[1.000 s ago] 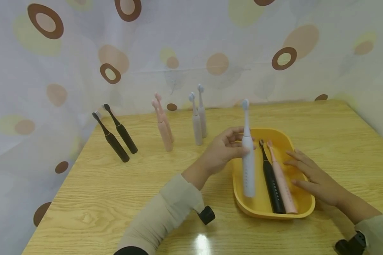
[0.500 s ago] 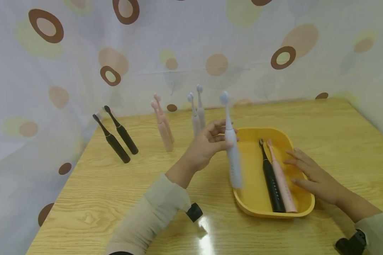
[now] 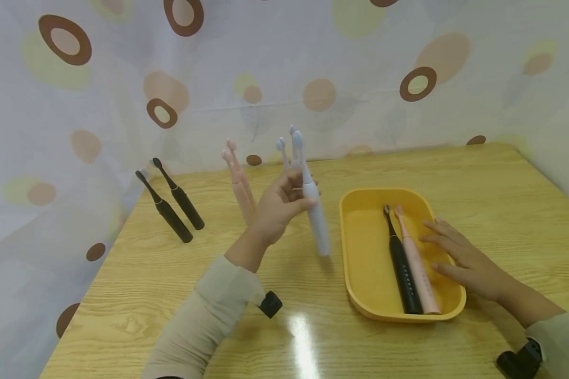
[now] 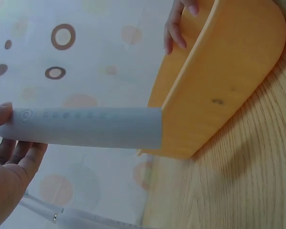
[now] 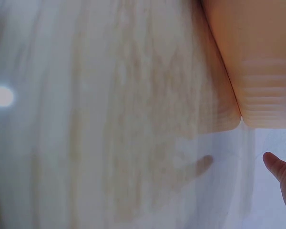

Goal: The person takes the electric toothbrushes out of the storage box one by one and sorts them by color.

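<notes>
My left hand [image 3: 277, 206] grips a white electric toothbrush [image 3: 316, 218] around its upper handle, brush head up and tilted a little left. In the left wrist view the toothbrush handle [image 4: 95, 127] shows a button and a row of marks, with its base clear of the table. Behind that hand stand two more white toothbrushes [image 3: 282, 147], their lower parts hidden. My right hand [image 3: 469, 263] lies at the right rim of a yellow tray [image 3: 367, 310], fingers loosely spread and holding nothing. Inside the tray lie a black toothbrush [image 3: 403, 268] and a pink toothbrush [image 3: 419, 268], side by side.
Two pink toothbrushes [image 3: 239, 187] stand left of the held one, partly covered by the left hand. Farther left are two black toothbrushes [image 3: 173, 216]. A patterned curtain [image 3: 208, 63] hangs behind the wooden table [image 3: 170, 295].
My left hand has carried the white toothbrush from over the tray leftward, to in front of the standing white ones. My right hand has stayed at the tray's rim.
</notes>
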The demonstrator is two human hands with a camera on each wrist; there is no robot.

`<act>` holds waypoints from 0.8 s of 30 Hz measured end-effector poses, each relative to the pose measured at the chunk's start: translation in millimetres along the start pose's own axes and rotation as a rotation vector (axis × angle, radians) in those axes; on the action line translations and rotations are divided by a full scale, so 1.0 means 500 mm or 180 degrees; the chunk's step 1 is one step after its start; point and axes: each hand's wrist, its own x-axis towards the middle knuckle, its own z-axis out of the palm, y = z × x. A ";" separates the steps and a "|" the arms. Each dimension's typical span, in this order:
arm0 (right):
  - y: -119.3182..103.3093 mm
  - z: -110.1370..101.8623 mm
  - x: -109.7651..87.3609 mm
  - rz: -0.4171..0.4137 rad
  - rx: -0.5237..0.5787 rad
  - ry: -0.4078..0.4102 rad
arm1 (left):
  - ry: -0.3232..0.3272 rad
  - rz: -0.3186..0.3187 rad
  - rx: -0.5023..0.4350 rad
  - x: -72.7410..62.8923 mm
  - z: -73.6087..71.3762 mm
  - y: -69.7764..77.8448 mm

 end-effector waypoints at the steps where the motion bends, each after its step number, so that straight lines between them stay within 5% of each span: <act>1: 0.000 0.000 0.000 0.0002 -0.0002 0.0000 | 0.0030 0.0002 0.0061 0.000 -0.003 -0.001; 24: -0.003 -0.001 0.001 -0.0020 0.0042 -0.0014 | 0.0828 -0.0227 0.0519 0.025 -0.059 -0.079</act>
